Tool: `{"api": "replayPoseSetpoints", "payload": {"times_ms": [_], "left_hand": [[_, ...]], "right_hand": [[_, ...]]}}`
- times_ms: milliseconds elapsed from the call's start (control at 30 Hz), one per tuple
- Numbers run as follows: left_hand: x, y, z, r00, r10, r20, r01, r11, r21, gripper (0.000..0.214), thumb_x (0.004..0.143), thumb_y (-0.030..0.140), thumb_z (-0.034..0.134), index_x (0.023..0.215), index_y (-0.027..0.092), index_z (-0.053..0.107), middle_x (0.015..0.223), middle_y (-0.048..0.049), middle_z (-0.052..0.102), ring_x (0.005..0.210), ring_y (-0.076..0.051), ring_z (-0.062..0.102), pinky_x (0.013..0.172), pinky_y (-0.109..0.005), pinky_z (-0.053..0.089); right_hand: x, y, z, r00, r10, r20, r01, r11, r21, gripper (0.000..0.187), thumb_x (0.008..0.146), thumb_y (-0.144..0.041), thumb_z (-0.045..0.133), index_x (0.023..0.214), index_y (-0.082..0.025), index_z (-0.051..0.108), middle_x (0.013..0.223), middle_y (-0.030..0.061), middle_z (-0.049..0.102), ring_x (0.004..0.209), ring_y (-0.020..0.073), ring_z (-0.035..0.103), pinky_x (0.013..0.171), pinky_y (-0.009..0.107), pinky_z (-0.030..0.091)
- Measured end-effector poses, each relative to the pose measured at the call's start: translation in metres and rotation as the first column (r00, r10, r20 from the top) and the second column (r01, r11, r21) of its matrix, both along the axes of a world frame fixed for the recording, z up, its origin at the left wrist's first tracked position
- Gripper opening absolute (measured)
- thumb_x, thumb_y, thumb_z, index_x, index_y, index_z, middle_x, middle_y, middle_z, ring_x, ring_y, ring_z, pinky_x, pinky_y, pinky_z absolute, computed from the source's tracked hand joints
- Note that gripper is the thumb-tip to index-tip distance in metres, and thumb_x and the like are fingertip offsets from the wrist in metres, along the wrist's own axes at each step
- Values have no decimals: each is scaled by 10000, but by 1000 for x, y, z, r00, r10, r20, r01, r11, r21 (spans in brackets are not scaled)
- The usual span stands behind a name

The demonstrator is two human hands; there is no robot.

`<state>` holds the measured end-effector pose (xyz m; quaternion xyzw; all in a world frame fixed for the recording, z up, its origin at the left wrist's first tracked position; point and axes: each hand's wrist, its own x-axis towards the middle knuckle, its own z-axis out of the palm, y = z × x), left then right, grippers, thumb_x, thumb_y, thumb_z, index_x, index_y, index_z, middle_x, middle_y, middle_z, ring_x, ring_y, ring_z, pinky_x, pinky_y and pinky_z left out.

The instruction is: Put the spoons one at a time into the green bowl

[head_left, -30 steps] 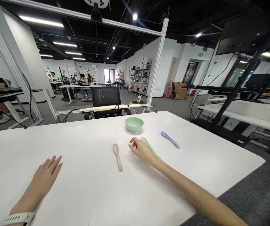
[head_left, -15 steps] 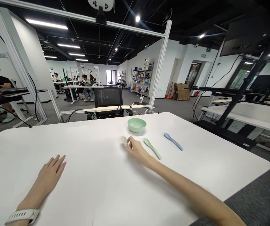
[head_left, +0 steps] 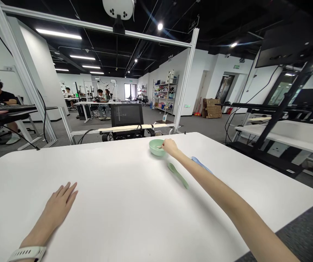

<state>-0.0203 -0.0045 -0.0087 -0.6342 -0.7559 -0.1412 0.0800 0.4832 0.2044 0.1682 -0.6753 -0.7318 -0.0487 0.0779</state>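
My right hand (head_left: pixel 170 146) is closed on a pale spoon (head_left: pixel 159 147) over the right side of a green bowl (head_left: pixel 155 150). The spoon's end shows inside the bowl; the rest of it is hidden by my fingers. Nearer to me, a green spoon (head_left: pixel 178 176) lies on the white table (head_left: pixel 112 203). A blue spoon (head_left: pixel 200 163) lies to its right, partly covered by my right forearm. Off to the left, my left hand (head_left: pixel 60 203) rests flat on the table with its fingers apart, holding nothing.
Beyond the table's far edge stand a black mesh chair (head_left: pixel 127 115) and a metal frame (head_left: pixel 187 76). A desk with a black monitor arm (head_left: pixel 279 105) is at the right. At the far left a person (head_left: pixel 0 94) sits at another desk.
My right hand has carried the pale spoon from the tabletop left of the green spoon up and away to the bowl. My left hand stays in place.
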Motion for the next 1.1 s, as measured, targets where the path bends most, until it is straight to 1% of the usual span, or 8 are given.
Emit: {"api": "replayPoseSetpoints", "payload": {"times_ms": [200, 400, 500, 600, 700, 867, 1000, 1100], "left_hand": [[4, -3, 6, 1000, 4, 21, -4, 1000, -9, 738, 975, 533, 279, 1512, 127, 582, 1610, -181, 550, 1519, -400, 472, 1212, -566, 421], [3, -1, 4, 1000, 6, 3, -6, 1000, 10, 714, 962, 511, 302, 1491, 142, 607, 1590, -172, 575, 1495, -388, 505, 1195, -569, 446], [4, -1, 6, 1000, 10, 2, -10, 1000, -12, 714, 964, 503, 303, 1503, 135, 593, 1601, -170, 563, 1509, -384, 490, 1207, -552, 437], [6, -2, 8, 1000, 13, 5, -13, 999, -32, 719, 974, 506, 294, 1523, 134, 570, 1620, -163, 543, 1529, -379, 465, 1225, -534, 418], [6, -4, 8, 1000, 17, 5, -17, 1000, -19, 723, 981, 520, 281, 1525, 142, 569, 1617, -161, 548, 1526, -384, 467, 1221, -545, 421], [7, -4, 8, 1000, 3, -1, -3, 1000, -20, 754, 979, 538, 261, 1533, 117, 554, 1620, -183, 538, 1527, -403, 462, 1220, -553, 413], [10, -4, 11, 1000, 17, -5, -18, 998, -54, 784, 978, 546, 226, 1546, 102, 533, 1637, -179, 517, 1543, -407, 436, 1237, -543, 389], [10, -5, 12, 1000, 14, -10, -14, 998, -56, 788, 979, 544, 213, 1539, 97, 541, 1634, -175, 522, 1548, -399, 431, 1231, -535, 397]], "right_hand": [[-9, 12, -7, 999, 3, 35, -2, 1000, -21, 309, 962, -86, 561, 1180, -62, 779, 1165, 258, 778, 1187, 302, 711, 1002, 339, 446], [-6, 10, -12, 1000, 23, 9, -23, 1000, -11, 321, 1009, -163, 519, 1187, -81, 773, 1138, 245, 785, 1138, 301, 712, 990, 365, 437], [7, 3, -14, 998, 50, -25, -49, 998, 49, 399, 1055, -215, 432, 1282, -106, 743, 1249, 223, 762, 1232, 298, 663, 1023, 364, 422], [30, -8, -22, 989, 96, -115, -77, 984, 161, 446, 1065, -232, 398, 1382, -106, 685, 1368, 197, 716, 1295, 301, 619, 1061, 367, 417], [59, -22, -42, 967, 150, -207, -101, 968, 230, 457, 1050, -235, 421, 1424, -94, 643, 1388, 180, 705, 1305, 303, 611, 1099, 387, 425], [101, -50, -91, 933, 224, -281, -170, 964, 204, 483, 1039, -251, 406, 1454, -137, 624, 1435, 167, 683, 1359, 300, 600, 1165, 442, 429], [118, -63, -123, 912, 269, -309, -242, 962, 125, 483, 1027, -270, 419, 1421, -133, 662, 1487, 184, 647, 1418, 319, 576, 1205, 467, 417], [122, -66, -132, 898, 284, -335, -257, 959, 123, 468, 1028, -276, 425, 1387, -145, 694, 1478, 178, 655, 1439, 323, 562, 1218, 483, 412]]}}
